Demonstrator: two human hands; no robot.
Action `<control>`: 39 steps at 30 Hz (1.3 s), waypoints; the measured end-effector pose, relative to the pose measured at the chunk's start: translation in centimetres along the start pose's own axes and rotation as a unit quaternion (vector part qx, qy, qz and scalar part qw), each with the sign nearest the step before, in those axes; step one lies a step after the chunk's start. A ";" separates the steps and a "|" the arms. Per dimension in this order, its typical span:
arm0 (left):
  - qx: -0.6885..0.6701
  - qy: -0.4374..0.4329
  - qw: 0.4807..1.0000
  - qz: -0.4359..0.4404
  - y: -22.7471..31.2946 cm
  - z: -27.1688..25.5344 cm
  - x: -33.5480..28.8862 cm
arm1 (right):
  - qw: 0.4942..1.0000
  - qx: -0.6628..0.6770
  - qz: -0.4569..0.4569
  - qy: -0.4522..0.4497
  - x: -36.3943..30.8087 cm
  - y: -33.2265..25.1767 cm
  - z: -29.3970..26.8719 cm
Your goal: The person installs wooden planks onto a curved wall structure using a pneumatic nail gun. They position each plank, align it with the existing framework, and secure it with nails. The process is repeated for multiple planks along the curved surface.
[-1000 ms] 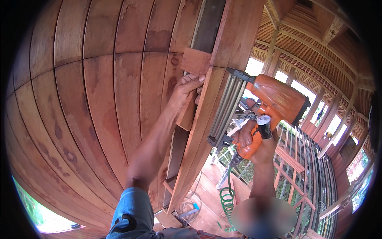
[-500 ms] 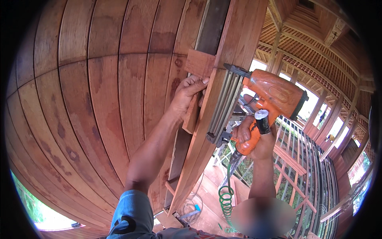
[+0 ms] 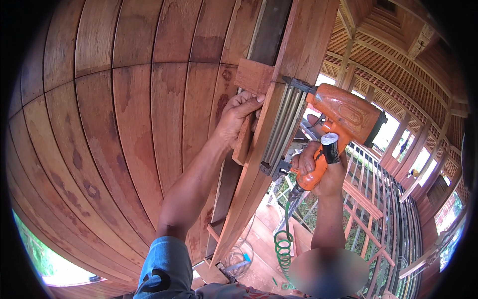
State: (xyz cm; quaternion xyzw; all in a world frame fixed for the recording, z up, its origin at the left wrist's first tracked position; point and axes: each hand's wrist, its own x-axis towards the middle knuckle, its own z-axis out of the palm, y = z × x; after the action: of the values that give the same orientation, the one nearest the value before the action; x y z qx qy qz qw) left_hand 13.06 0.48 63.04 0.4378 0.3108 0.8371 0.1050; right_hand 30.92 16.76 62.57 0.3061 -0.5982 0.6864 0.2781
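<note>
Open timber building: slatted roof (image 3: 413, 70) at 2 o'clock, curved-looking plank wall (image 3: 132, 104) filling 8 to 12, wooden floor (image 3: 261, 264) toward 5. Orange nail gun (image 3: 348, 112) sits at 2 to 3 o'clock, nose pointing to 11, up against the tall board (image 3: 296, 50); contact can't be told for sure. Right hand (image 3: 321, 172) is wrapped around its handle, fingers closed, at 4 o'clock. Long metal magazine (image 3: 283, 132) slants down toward the 7 o'clock side of the nose, alongside the board.

Left hand (image 3: 241, 117), just above centre, is curled closed on a wooden strip (image 3: 242, 142) beside the board; fingertips partly hidden, thumb pointing to 1. Reddish wood block (image 3: 254, 76) at 12 sits right above that thumb, next to the board edge. Green coiled hose (image 3: 284, 249) hangs at 5 o'clock below the gun.

Handling, my guess: gun is rigid, fairly heavy, top-heavy from the bulky head; best held by the handle, as I have it, hose probably tugging lightly. Strip and block look light, stiff, not slippery; hold by the long sides, fingers clear of the gun's nose.
</note>
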 end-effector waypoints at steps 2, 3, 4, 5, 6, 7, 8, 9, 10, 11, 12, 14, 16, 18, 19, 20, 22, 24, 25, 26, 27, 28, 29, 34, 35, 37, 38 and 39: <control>-0.003 -0.007 1.000 0.003 0.0 0.1 -0.1 | 1.000 -0.005 -0.002 0.000 0.0 0.0 0.0; -0.004 -0.006 1.000 0.003 0.1 0.1 -0.1 | 1.000 -0.004 -0.001 0.000 0.1 0.0 0.0; -0.016 -0.013 1.000 0.003 0.1 0.2 -0.1 | 1.000 0.005 0.000 -0.001 0.1 0.0 0.1; -0.028 -0.017 0.999 0.001 0.0 0.2 -0.2 | 1.000 0.019 0.001 -0.003 0.1 0.0 0.1; -0.042 -0.022 0.999 -0.001 0.0 0.2 -0.2 | 1.000 0.021 0.000 -0.004 0.1 0.0 0.2; -0.036 -0.016 0.999 -0.001 0.0 0.2 -0.2 | 1.000 0.027 -0.001 -0.007 0.2 0.0 0.2; -0.032 -0.012 0.999 0.001 -0.1 0.2 -0.3 | 0.999 0.031 -0.003 -0.008 0.2 0.0 0.2; -0.031 -0.016 0.999 0.006 -0.1 0.2 -0.2 | 1.000 0.025 -0.001 -0.006 0.2 0.0 0.2; -0.025 -0.007 1.000 0.004 -0.2 0.2 -0.2 | 1.000 0.016 0.001 -0.002 0.2 0.0 0.1; -0.021 -0.007 1.000 0.005 -0.3 0.1 -0.2 | 1.000 0.007 0.003 0.002 0.2 -0.1 0.0; -0.019 -0.007 1.000 0.009 -0.4 0.1 -0.1 | 1.000 0.006 0.010 -0.004 0.2 -0.1 -0.1; -0.020 -0.011 0.999 0.023 -0.7 0.2 0.1 | 1.000 0.006 0.023 -0.016 0.3 -0.2 -0.3; -0.023 -0.012 0.999 0.030 -0.9 0.2 0.3 | 0.999 -0.015 0.020 -0.035 0.4 -0.3 -0.4; -0.023 -0.011 0.999 0.030 -1.0 0.1 0.3 | 0.998 -0.017 0.018 -0.049 0.5 -0.4 -0.5; -0.016 -0.008 0.999 0.033 -1.0 0.0 0.3 | 0.998 -0.010 0.020 -0.052 0.5 -0.4 -0.6; -0.007 -0.006 0.999 0.037 -1.0 -0.1 0.3 | 0.998 -0.003 0.023 -0.054 0.5 -0.5 -0.6; -0.006 -0.013 0.999 0.042 -1.1 -0.2 0.3 | 0.998 -0.024 0.015 -0.051 0.6 -0.5 -0.6; -0.024 -0.032 0.998 0.047 -1.1 -0.2 0.2 | 0.999 -0.029 0.011 -0.040 0.6 -0.5 -0.7; -0.033 -0.034 0.998 0.042 -1.0 -0.2 0.0 | 0.999 -0.022 0.011 -0.030 0.4 -0.5 -0.8; 0.004 -0.008 0.999 0.031 -0.8 -0.1 -0.3 | 1.000 -0.011 0.015 -0.021 0.3 -0.5 -0.8; 0.038 0.012 0.999 0.030 -0.5 0.1 -0.7 | 0.999 -0.009 0.030 -0.008 -0.1 -0.6 -0.9; 0.074 0.037 0.996 0.024 0.0 0.3 -0.9 | 1.000 -0.002 0.012 -0.014 -0.3 -0.7 -1.1; 0.143 0.048 0.985 0.081 0.8 0.3 -1.1 | 1.000 -0.004 0.007 -0.011 -1.1 -0.9 -1.2; 0.358 0.092 0.911 0.185 6.6 1.9 -0.2 | 0.999 0.034 0.015 -0.026 -3.6 -1.8 -2.4; 0.376 0.067 0.914 0.139 7.7 2.4 0.6 | 0.998 0.046 0.012 -0.035 -3.9 -1.8 -2.6; 0.414 -0.016 0.904 0.102 9.6 3.3 2.3 | 0.995 0.089 0.010 -0.047 -4.4 -1.8 -2.9; 0.398 -0.038 0.915 0.056 10.2 3.7 2.9 | 0.996 0.080 0.010 -0.046 -4.7 -1.9 -3.0; 0.379 -0.060 0.923 0.019 10.6 4.0 3.4 | 0.996 0.075 0.016 -0.043 -4.9 -2.0 -3.1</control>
State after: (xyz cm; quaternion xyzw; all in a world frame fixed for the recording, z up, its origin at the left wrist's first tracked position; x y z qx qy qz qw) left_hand 15.22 -4.57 73.49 0.5005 0.5893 0.6308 -0.0662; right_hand 35.39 20.03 59.86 0.3460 -0.5609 0.7199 0.2176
